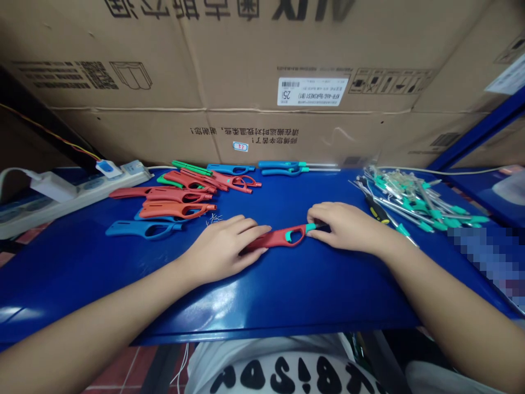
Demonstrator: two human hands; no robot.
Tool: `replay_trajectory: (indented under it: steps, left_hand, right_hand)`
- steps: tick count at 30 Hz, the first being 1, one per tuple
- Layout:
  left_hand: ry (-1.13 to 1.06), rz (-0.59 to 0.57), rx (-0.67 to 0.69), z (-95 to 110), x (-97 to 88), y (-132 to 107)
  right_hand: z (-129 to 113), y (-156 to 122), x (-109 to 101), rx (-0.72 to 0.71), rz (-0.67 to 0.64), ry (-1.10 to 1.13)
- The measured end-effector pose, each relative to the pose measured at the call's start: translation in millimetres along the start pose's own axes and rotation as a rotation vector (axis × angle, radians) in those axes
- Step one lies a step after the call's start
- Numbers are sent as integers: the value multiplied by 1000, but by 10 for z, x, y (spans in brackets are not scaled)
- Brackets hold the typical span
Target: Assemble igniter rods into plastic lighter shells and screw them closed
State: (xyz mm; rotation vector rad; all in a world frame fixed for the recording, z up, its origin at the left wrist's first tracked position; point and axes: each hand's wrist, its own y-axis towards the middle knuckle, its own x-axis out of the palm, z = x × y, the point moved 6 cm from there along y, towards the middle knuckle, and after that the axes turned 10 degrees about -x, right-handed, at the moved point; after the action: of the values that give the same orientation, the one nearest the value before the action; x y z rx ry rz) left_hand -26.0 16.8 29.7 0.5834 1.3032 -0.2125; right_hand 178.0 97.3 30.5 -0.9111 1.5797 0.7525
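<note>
A red stick lighter (275, 239) with a teal trigger and teal collar lies level just over the blue table. My left hand (225, 246) is closed around the rear of its handle, thumb on the near side and fingers on the far side. At the other end, my right hand (342, 227) pinches the lighter by its collar and the dark rod beyond it; the fingers hide most of that rod. Left of my hands lie several red lighter casings (176, 194) and a blue casing (141, 230). A pile of metal lighter tubes with teal parts (422, 202) lies to the right.
Two blue lighters with metal tubes (281, 167) lie against the large cardboard box (246, 120) at the back. A black-and-yellow screwdriver (376, 209) rests beside the tube pile. A power strip (82, 189) with plugs runs along the left edge. Blue shelf posts (478, 137) stand right.
</note>
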Motion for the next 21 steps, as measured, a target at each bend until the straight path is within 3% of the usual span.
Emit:
replay_trajectory:
  steps: [5,9,11,13,16,21]
  left_hand:
    - [-13,-39,-57,-69,23,0]
    - [-46,-74,-76,-72,42,1]
    - [-60,-81,-83,-71,49,1]
    - [-81,-81,-93,-76,56,3]
    - [-128,-82,-105,-87,74,9]
    - [-200,-79,-115,-89,92,16]
  right_hand:
    - [286,-165,-59,134,-40,102]
    - [813,-486,-214,572,-51,-109]
    - [1068,-694,-268,807,-124,-178]
    - [1226,-851,-265,940,-214,-127]
    - [1291,-933,-225,961,-312,-44]
    - [1285,-907,-257,947,-289,-58]
